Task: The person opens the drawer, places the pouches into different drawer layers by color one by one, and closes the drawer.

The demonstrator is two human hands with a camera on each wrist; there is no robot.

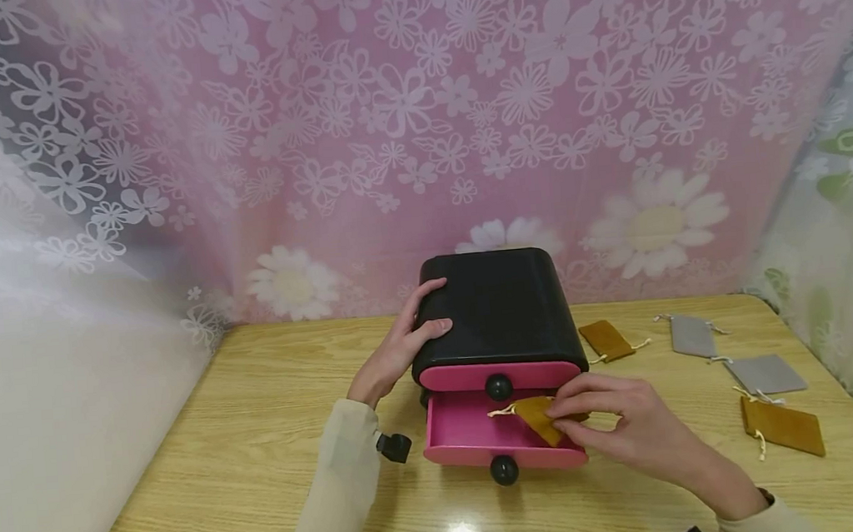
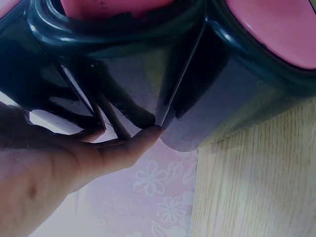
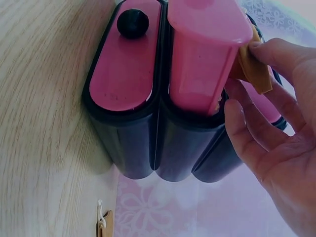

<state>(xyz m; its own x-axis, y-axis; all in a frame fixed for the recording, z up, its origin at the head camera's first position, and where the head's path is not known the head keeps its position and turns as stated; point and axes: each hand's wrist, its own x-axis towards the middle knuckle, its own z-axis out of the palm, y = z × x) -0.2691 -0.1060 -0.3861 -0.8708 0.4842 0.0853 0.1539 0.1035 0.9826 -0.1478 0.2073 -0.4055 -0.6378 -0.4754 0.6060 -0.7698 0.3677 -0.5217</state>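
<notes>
A black drawer unit (image 1: 501, 306) with pink drawer fronts stands on the table, its middle drawer (image 1: 458, 430) pulled out. My left hand (image 1: 399, 347) rests on the unit's upper left side, fingers and thumb lying on the black casing; the left wrist view shows the fingertips against its side. My right hand (image 1: 634, 421) pinches a mustard-brown drawstring pouch (image 1: 534, 418) between thumb and fingers over the open drawer. The pouch's pale cord hangs toward the drawer's inside. In the right wrist view the pouch (image 3: 254, 69) overlaps the rim of the pulled-out drawer (image 3: 207, 64).
Right of the unit lie a brown pouch (image 1: 607, 340), a grey pouch (image 1: 693, 335), another grey pouch (image 1: 767, 374) and a mustard pouch (image 1: 783, 427) on the wooden table (image 1: 262, 471). A flowered pink curtain (image 1: 386, 135) hangs behind the table.
</notes>
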